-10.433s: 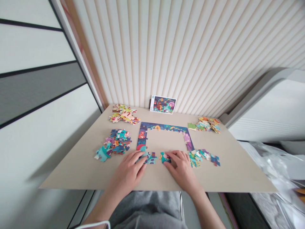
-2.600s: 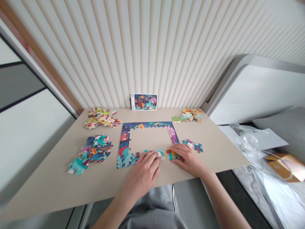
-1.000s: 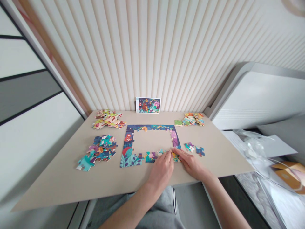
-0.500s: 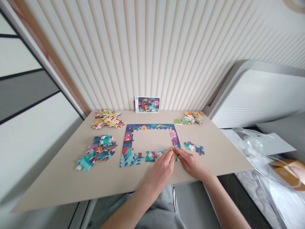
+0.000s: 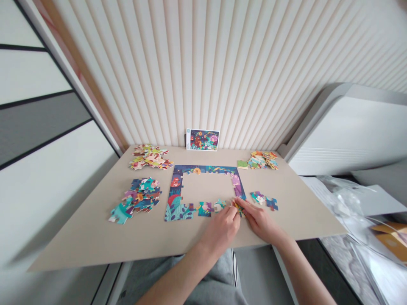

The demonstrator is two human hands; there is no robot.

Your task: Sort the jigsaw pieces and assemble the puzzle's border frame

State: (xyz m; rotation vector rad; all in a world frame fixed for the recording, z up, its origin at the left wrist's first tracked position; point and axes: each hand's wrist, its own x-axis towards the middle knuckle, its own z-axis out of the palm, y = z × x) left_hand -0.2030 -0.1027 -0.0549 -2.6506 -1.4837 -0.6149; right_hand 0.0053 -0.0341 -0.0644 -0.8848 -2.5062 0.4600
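Note:
On the table lies a jigsaw frame (image 5: 179, 211) of joined border pieces, its middle open. Along its lower side, a loose-looking puzzle piece (image 5: 204, 208) and a teal-and-white puzzle piece (image 5: 219, 206) sit with gaps between them. My left hand (image 5: 225, 223) is closed, its fingertips pinching at a yellowish puzzle piece (image 5: 241, 211) by the frame's lower right corner. My right hand (image 5: 261, 218) presses its held-together fingers onto the same spot from the right. The fingers hide most of that piece and its joint. Two joined-looking pieces (image 5: 264, 200) lie just right of my right hand.
A picture card (image 5: 202, 140) leans upright against the ribbed wall at the back. Piles of pieces lie at the back left (image 5: 151, 157), the left (image 5: 140, 199) and the back right (image 5: 261, 160). Papers and a plastic bag (image 5: 338, 192) lie beyond the table's right edge.
The whole view has shifted, so the table appears farther right. Both hands stay at the frame's lower right corner, the left fingers slightly more curled.

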